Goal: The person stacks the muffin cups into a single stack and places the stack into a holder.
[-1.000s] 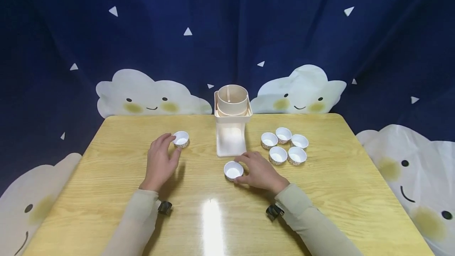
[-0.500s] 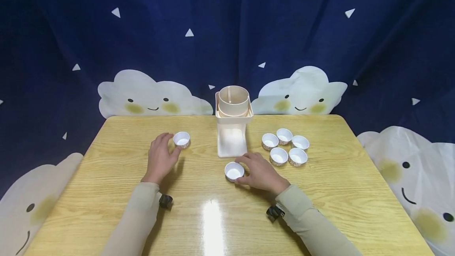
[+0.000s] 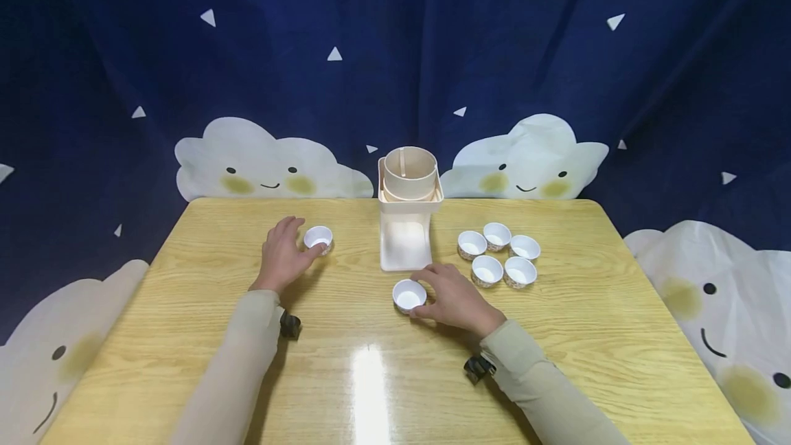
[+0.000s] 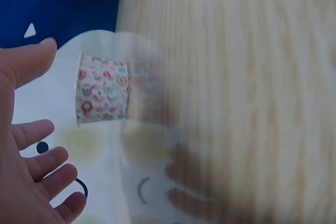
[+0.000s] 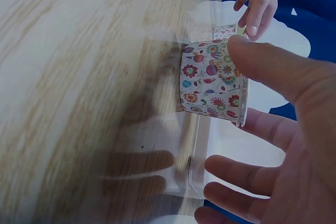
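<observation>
Two small white paper cups with flowered sides stand on the wooden table (image 3: 556, 349). My left hand (image 3: 305, 239) lies around the left cup (image 3: 318, 237). In the left wrist view this cup (image 4: 102, 88) stands between the thumb and the spread fingers of the left hand (image 4: 50, 85), with a gap on both sides. My right hand (image 3: 423, 294) holds the near cup (image 3: 408, 294) in front of the beige dispenser (image 3: 406, 225). In the right wrist view the thumb and a finger of the right hand (image 5: 247, 85) pinch this cup (image 5: 207, 80), which stands upright on the table.
The beige dispenser carries a round open cylinder (image 3: 409, 173) on top and stands at the middle back. Several more white cups (image 3: 497, 253) are clustered to its right. A dark blue curtain with cloud faces (image 3: 266, 163) hangs behind the table.
My left hand has slid forward, so its thumb and fingers now lie around the left cup. The right hand and its cup have stayed in place.
</observation>
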Available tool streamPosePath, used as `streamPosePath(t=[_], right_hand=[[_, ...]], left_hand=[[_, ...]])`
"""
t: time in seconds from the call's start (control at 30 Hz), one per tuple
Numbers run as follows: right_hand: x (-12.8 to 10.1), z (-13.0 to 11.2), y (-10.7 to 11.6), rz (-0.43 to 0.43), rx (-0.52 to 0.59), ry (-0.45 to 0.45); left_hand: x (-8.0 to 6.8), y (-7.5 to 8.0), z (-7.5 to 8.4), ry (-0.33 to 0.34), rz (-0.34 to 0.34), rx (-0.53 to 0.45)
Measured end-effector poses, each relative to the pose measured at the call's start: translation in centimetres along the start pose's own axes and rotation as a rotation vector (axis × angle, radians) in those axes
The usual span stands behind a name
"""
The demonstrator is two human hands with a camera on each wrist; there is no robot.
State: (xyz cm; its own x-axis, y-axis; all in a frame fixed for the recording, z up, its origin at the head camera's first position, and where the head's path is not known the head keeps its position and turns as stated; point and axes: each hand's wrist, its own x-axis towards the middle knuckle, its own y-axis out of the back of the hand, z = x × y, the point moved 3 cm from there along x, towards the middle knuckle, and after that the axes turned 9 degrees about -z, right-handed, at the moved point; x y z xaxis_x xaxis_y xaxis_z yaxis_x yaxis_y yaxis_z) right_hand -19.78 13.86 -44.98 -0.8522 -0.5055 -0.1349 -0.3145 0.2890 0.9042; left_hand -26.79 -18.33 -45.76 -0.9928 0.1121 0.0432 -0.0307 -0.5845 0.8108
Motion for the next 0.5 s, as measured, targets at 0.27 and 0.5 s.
streamPosePath(t=[0.27,0.5], right_hand=[[-0.26,0.06,-0.02,0.017,0.017,0.006],[-0.30,-0.08,-0.07,0.022,0.030,0.014]], left_hand=[[0.81,-0.60,-0.89,-0.002,-0.063,0.010],[0.97,-0.60,-1.13,-0.008,-0.068,0.018]])
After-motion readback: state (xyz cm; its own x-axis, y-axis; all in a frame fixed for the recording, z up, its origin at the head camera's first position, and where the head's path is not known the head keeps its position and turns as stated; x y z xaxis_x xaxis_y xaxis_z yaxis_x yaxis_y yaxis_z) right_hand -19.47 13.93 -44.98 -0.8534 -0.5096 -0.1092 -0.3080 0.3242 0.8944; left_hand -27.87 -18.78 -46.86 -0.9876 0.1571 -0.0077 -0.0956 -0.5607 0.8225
